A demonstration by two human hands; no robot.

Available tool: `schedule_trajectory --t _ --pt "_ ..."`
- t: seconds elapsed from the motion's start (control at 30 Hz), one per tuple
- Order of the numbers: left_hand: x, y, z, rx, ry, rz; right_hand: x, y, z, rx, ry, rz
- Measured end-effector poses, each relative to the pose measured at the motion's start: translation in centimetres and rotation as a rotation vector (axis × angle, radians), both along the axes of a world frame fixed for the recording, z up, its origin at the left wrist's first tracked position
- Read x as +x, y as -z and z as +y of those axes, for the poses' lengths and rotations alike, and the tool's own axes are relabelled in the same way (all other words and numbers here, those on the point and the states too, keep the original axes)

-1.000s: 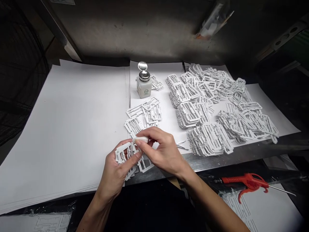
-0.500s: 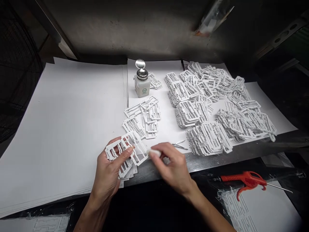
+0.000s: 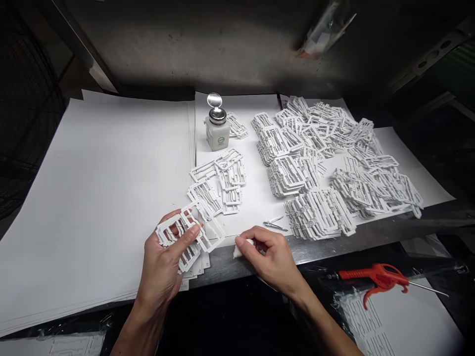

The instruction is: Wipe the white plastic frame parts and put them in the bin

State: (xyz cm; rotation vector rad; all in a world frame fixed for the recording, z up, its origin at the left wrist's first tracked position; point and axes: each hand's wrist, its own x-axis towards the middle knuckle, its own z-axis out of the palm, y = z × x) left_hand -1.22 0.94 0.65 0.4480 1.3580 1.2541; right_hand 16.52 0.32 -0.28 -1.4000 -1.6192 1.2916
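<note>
- Two hands sit closest: your left hand [image 3: 161, 262] curls partly closed around a bundle of white plastic frames [image 3: 178, 237], thumb across them.
- Your right hand [image 3: 267, 259] is nearly closed, pinching a cotton wad [image 3: 239, 248] between thumb and fingers.
- A red air gun [image 3: 374, 277] lies off right, below the table.
- Tweezers [image 3: 274, 225] rest just beyond your right hand on white paper [image 3: 252, 207].
- Frame piles [image 3: 315, 212] heap up farther right.
- A pump bottle [image 3: 217, 136] stands farthest, its lid flipped open.

body: person | left hand [image 3: 161, 262]: bare, slim fingers | right hand [image 3: 269, 259]: bare, slim fingers | fingernails [image 3: 198, 226]: short, unpainted | forearms [image 3: 326, 326]: bare, slender
</note>
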Motion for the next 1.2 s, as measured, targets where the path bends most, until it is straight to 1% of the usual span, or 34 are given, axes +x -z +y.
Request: schedule_trajectory --t 0.07,0.1,0.13,0.17,0.23,0.3,0.33,0.37,0.4,0.47,0.53,0.6,0.67,0.7,0.77,0.8,0.87,0.93,0.97,1.03,1.13,1.2 --pt "0.0 0.2 0.0 -0.007 0.04 -0.02 -0.1 0.3 0.1 -0.1 -0.046 0.033" --pt "0.0 0.3 0.0 -0.01 0.058 -0.02 -0.3 0.2 0.1 -0.094 -0.066 0.023" --pt "0.1 0.4 0.0 -0.017 0.068 -0.01 -0.5 0.0 0.2 -0.037 -0.066 -0.016" --pt "0.2 0.5 0.0 -0.023 0.073 0.006 -0.7 -0.2 0.2 0.062 -0.056 -0.087" --pt "0.5 0.6 0.0 -0.029 0.07 0.027 -1.2 -1.1 0.2 0.305 -0.079 -0.282" --pt "0.8 0.4 0.1 -0.031 0.083 0.003 -1.6 -1.9 0.0 0.485 -0.21 -0.46" --pt "0.9 0.3 0.2 -0.033 0.093 -0.03 -1.8 -2.3 -0.1 0.532 -0.288 -0.52" --pt "1.0 0.2 0.2 -0.039 0.093 -0.068 -1.9 -2.6 -0.2 0.559 -0.352 -0.556" --pt "1.1 0.2 0.3 -0.05 0.088 -0.104 -2.1 -2.8 -0.4 0.577 -0.387 -0.574" --pt "1.3 0.1 0.3 -0.062 0.088 -0.165 -2.3 -3.0 -0.6 0.599 -0.398 -0.599" --pt "1.3 0.0 0.3 -0.053 0.129 -0.196 -2.5 -3.1 -0.8 0.633 -0.42 -0.636" --pt "1.3 0.0 0.2 -0.039 0.172 -0.196 -2.7 -3.2 -1.0 0.668 -0.49 -0.662" --pt "1.1 0.0 0.2 -0.05 0.157 -0.231 -2.6 -3.5 -1.1 0.66 -0.557 -0.638" --pt "0.9 0.0 0.2 -0.069 0.133 -0.275 -2.5 -3.7 -1.1 0.617 -0.573 -0.588" --pt "0.4 0.0 0.2 -0.11 0.088 -0.406 -2.0 -4.0 -0.7 0.49 -0.54 -0.394" --pt "0.1 0.1 0.1 -0.126 0.076 -0.472 -1.6 -4.1 -0.3 0.432 -0.481 -0.274" --pt "-0.4 0.3 0.0 -0.147 0.066 -0.57 -1.1 -4.2 0.7 0.361 -0.313 -0.085" --pt "-0.7 0.5 -0.3 -0.162 0.064 -0.624 -1.0 -4.2 1.8 0.345 -0.153 -0.009" --pt "-0.7 0.6 -0.4 -0.167 0.066 -0.638 -1.3 -4.2 2.4 0.342 -0.108 0.002" --pt "-0.6 0.8 -0.6 -0.157 0.074 -0.644 -2.1 -4.1 3.4 0.358 -0.091 0.018" --pt "-0.5 0.9 -0.7 -0.121 0.087 -0.621 -3.5 -4.0 4.4 0.454 -0.149 0.008" --pt "-0.6 0.9 -0.6 -0.12 0.088 -0.603 -3.7 -3.8 4.6 0.492 -0.153 -0.032"
